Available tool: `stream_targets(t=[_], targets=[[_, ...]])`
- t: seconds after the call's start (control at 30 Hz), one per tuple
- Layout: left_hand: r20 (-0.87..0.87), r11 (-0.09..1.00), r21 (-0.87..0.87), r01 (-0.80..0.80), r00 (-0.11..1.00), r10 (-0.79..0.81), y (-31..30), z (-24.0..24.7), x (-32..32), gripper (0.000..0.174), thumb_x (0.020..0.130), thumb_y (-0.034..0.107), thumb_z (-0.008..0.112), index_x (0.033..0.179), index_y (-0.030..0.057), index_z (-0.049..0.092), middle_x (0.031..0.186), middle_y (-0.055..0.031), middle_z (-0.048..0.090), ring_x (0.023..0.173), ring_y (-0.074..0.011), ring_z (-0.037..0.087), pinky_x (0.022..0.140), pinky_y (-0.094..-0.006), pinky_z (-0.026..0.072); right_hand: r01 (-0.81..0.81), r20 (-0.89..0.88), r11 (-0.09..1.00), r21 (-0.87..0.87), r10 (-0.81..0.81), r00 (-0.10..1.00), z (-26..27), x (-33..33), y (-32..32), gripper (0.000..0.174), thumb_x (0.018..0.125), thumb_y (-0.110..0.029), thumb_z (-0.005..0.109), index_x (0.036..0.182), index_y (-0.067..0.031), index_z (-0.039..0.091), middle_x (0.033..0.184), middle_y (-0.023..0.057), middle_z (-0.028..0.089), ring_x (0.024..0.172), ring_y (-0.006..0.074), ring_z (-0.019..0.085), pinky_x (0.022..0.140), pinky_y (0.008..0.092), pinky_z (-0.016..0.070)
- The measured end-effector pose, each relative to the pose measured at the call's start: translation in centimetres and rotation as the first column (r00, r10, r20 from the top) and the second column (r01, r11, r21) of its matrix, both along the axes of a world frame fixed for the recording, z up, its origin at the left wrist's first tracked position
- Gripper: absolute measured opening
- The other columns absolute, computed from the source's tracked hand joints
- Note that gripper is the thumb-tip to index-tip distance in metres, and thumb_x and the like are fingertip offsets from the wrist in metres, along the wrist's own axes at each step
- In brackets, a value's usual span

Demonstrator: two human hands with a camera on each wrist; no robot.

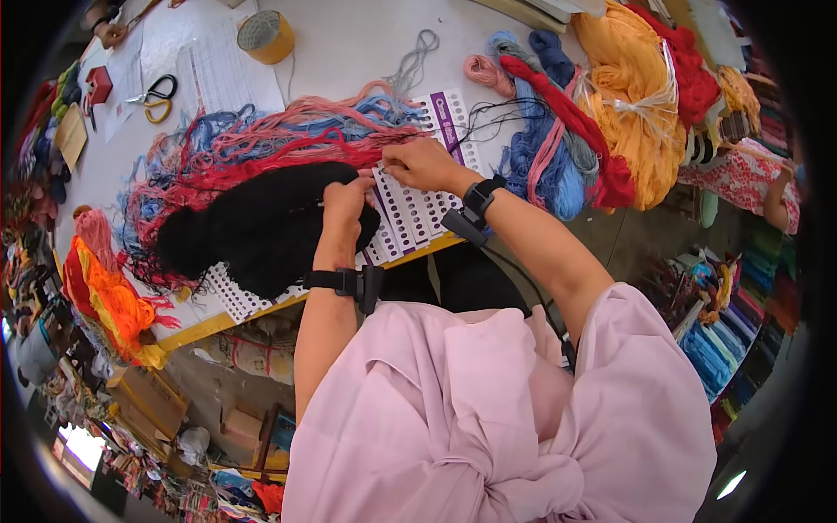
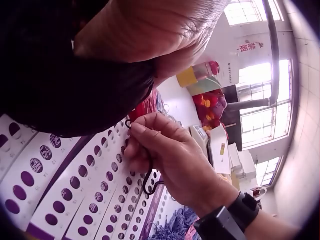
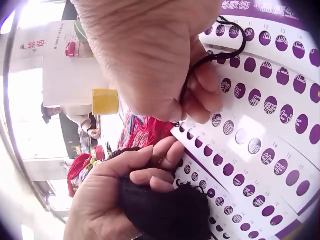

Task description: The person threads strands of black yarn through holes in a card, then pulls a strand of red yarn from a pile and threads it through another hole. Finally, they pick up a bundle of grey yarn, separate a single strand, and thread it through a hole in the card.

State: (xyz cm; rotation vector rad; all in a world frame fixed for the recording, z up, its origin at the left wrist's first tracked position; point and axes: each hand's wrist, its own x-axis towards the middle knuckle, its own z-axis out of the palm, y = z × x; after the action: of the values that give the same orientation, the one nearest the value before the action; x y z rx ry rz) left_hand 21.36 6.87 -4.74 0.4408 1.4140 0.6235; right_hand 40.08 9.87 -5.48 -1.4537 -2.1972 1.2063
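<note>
The work in hand looks like fitting one black strand (image 3: 220, 52) to the sample card (image 1: 410, 213). The right hand (image 1: 425, 164) pinches the thin, looped strand over the card's rows of small round purple spots, while the left hand (image 1: 344, 207), at seven o'clock of it, is clenched round the fluffy black yarn bundle (image 1: 253, 228), which sprawls over the tabletop (image 1: 349, 44) toward nine o'clock. The next move, I judge, calls for a fine, steady pinch, the strand being limp and the stiff, glossy card's spots small; soft tangled red, pink and blue threads (image 1: 261, 139) lie at twelve o'clock of the bundle.
</note>
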Motion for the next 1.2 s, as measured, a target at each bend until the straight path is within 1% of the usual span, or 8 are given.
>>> stream_targets(t=[0.53,0.63,0.77,0.87,0.93,1.0,1.13,1.2], targets=[[-0.468,0.896,-0.054,0.442,0.781,-0.414,0.9,-1.5,0.0,0.014,0.081,0.010,0.069,0.080,-0.0037,0.067,0.068,-0.0060,0.064,0.052,-0.0123,0.055,0.050,-0.0267,0.0428,-0.063,-0.026,0.998,-0.011,0.062,0.998,-0.1,-0.1,0.3,0.010,0.080,-0.021,0.061,0.083,-0.0115,0.062,0.074,0.0117,0.066,0.076,0.0337,0.064,0.067,0.0464,0.0474],[-0.365,0.958,0.212,0.193,0.925,-0.106,0.0,-0.6,-1.1,0.016,0.082,0.013,0.070,0.084,-0.0028,0.068,0.074,-0.0066,0.067,0.053,-0.0109,0.055,0.051,-0.0252,0.0436,-0.049,-0.039,0.998,-0.035,0.047,0.998,-0.3,0.3,0.3,0.012,0.079,-0.022,0.063,0.083,-0.0102,0.062,0.074,0.0131,0.066,0.075,0.0342,0.064,0.067,0.0464,0.0475],[0.300,0.994,0.031,-0.107,0.950,0.093,0.5,2.1,-1.1,0.015,0.084,0.012,0.069,0.092,-0.0006,0.067,0.086,-0.0080,0.069,0.064,-0.0079,0.055,0.056,-0.0228,0.0452,-0.141,0.072,0.990,0.004,0.140,0.988,-0.1,-0.1,0.3,0.016,0.080,-0.023,0.064,0.083,-0.0082,0.064,0.076,0.0141,0.067,0.076,0.0342,0.065,0.069,0.0453,0.0483],[0.368,0.985,0.088,-0.146,0.924,0.104,0.3,1.7,-0.4,0.014,0.085,0.013,0.069,0.092,0.0013,0.066,0.083,-0.0044,0.065,0.069,-0.0078,0.054,0.057,-0.0240,0.0444,-0.159,-0.045,0.983,-0.088,0.155,0.987,0.2,0.5,0.9,0.017,0.081,-0.025,0.062,0.084,-0.0083,0.066,0.078,0.0132,0.068,0.077,0.0338,0.065,0.070,0.0445,0.0490],[0.223,0.977,0.202,0.062,0.969,-0.108,-0.2,1.5,0.1,0.014,0.085,0.014,0.069,0.092,0.0027,0.067,0.080,-0.0027,0.063,0.069,-0.0081,0.054,0.057,-0.0247,0.0432,-0.121,-0.283,0.963,-0.242,0.049,0.958,-0.1,1.1,1.5,0.018,0.081,-0.025,0.061,0.086,-0.0093,0.068,0.080,0.0127,0.068,0.078,0.0331,0.065,0.071,0.0439,0.0494],[0.083,0.939,0.244,0.242,0.960,-0.269,-0.2,1.5,0.1,0.010,0.084,0.013,0.070,0.089,0.0047,0.068,0.076,-0.0012,0.061,0.066,-0.0093,0.054,0.059,-0.0251,0.0414,-0.090,-0.174,0.952,-0.294,0.039,0.984,-0.1,1.0,1.6,0.019,0.082,-0.025,0.059,0.087,-0.0100,0.068,0.083,0.0121,0.069,0.081,0.0325,0.066,0.072,0.0432,0.0498],[-0.429,0.995,0.082,0.065,0.903,-0.024,2.3,4.7,-4.9,0.015,0.079,0.013,0.073,0.079,-0.0010,0.069,0.065,-0.0016,0.059,0.059,-0.0111,0.054,0.056,-0.0268,0.0414,-0.158,0.156,0.980,-0.125,0.176,0.972,0.0,0.7,1.1,0.020,0.081,-0.029,0.062,0.088,-0.0106,0.068,0.086,0.0117,0.069,0.086,0.0320,0.066,0.076,0.0438,0.0500],[-0.108,0.890,0.204,-0.409,0.894,0.435,3.3,4.6,-14.6,0.012,0.080,0.009,0.071,0.081,-0.0021,0.070,0.068,-0.0039,0.061,0.059,-0.0122,0.056,0.057,-0.0247,0.0428,-0.160,0.178,0.971,-0.178,0.191,0.965,0.7,0.6,1.0,0.022,0.080,-0.031,0.064,0.087,-0.0109,0.068,0.086,0.0127,0.069,0.088,0.0327,0.065,0.077,0.0456,0.0497]])
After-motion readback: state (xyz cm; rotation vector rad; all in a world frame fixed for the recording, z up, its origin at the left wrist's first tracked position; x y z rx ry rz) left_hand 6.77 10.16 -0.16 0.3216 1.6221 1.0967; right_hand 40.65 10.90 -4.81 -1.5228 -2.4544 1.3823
